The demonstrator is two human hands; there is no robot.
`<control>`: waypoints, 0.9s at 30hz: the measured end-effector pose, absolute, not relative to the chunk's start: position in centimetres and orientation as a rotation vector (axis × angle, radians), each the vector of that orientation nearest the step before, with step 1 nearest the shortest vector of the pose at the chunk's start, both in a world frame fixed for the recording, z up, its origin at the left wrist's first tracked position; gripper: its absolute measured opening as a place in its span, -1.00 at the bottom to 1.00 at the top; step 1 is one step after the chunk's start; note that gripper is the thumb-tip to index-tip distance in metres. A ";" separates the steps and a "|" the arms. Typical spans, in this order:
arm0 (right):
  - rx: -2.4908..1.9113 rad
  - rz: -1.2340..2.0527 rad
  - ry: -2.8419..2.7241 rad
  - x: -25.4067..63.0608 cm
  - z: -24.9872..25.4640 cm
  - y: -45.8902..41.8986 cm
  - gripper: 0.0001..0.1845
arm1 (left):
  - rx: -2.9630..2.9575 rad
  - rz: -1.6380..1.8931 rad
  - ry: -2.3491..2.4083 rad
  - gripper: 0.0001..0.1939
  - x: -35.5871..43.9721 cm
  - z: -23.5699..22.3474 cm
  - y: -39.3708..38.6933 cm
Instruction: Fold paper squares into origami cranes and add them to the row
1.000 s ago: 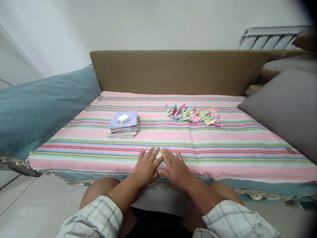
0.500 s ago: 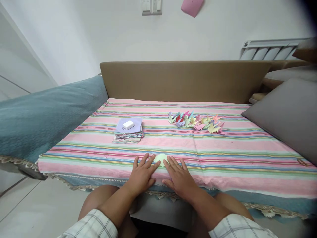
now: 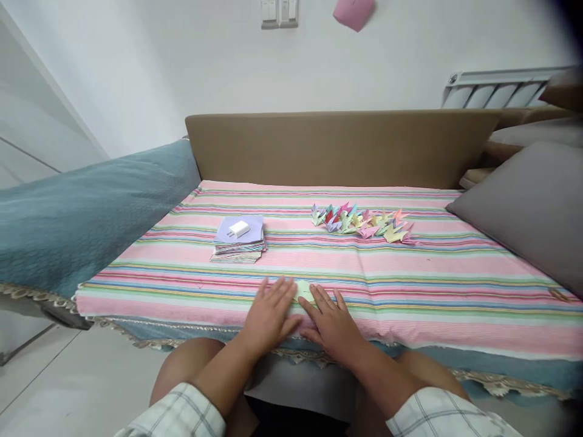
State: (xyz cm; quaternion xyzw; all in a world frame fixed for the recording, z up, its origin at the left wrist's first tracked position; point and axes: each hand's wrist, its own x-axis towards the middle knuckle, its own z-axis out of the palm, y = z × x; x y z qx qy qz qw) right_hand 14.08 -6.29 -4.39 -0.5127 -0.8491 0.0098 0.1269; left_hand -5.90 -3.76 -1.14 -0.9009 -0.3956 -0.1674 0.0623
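1. Head view: the left hand (image 3: 268,314) lies flat, its fingers open, over the left end of the pale green paper (image 3: 303,291).
2. The right hand (image 3: 333,321) lies flat at the paper's right end, fingers spread, clamped on nothing.
3. The paper rests on the striped cloth (image 3: 310,257).
4. Beyond are a paper stack (image 3: 240,249) bearing a white charger (image 3: 240,229), and folded cranes (image 3: 368,224).

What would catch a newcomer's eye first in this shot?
Probably the cluster of colourful folded paper figures, right of centre on the striped cloth. Next, the paper stack to their left, topped by a white plug adapter. Then, at the near edge, the left hand and right hand spread at a small pale green paper.
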 end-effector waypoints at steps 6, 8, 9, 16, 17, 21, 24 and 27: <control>-1.485 0.012 -2.466 14.1 -5.0 -6.3 -0.30 | -2.902 -0.371 -1.105 -0.16 -3.2 -2.8 -2.7; -1.483 0.002 -2.467 14.2 -5.1 -6.3 -0.27 | -2.896 -0.376 -1.147 -0.12 -3.1 -3.1 -2.5; -1.482 -0.003 -2.470 14.2 -5.1 -6.4 -0.26 | -2.893 -0.381 -1.156 -0.11 -3.1 -3.2 -2.4; -1.530 -0.017 -2.482 15.0 -4.2 -6.8 -0.32 | -2.920 -0.376 -1.147 -0.14 -3.3 -3.0 -2.5; -1.546 -0.015 -2.471 15.2 -4.1 -6.8 -0.34 | -2.924 -0.365 -1.143 -0.15 -3.3 -3.0 -2.5; -1.615 -0.004 -2.416 16.2 -3.5 -7.1 -0.44 | -2.927 -0.312 -1.124 -0.19 -3.4 -3.1 -2.4; -1.656 0.008 -2.387 17.0 -3.1 -7.3 -0.48 | -2.926 -0.294 -1.097 -0.24 -3.4 -3.1 -2.3; -1.701 0.006 -2.347 17.7 -2.5 -7.3 -0.50 | -2.918 -0.296 -1.098 -0.25 -3.4 -3.1 -2.3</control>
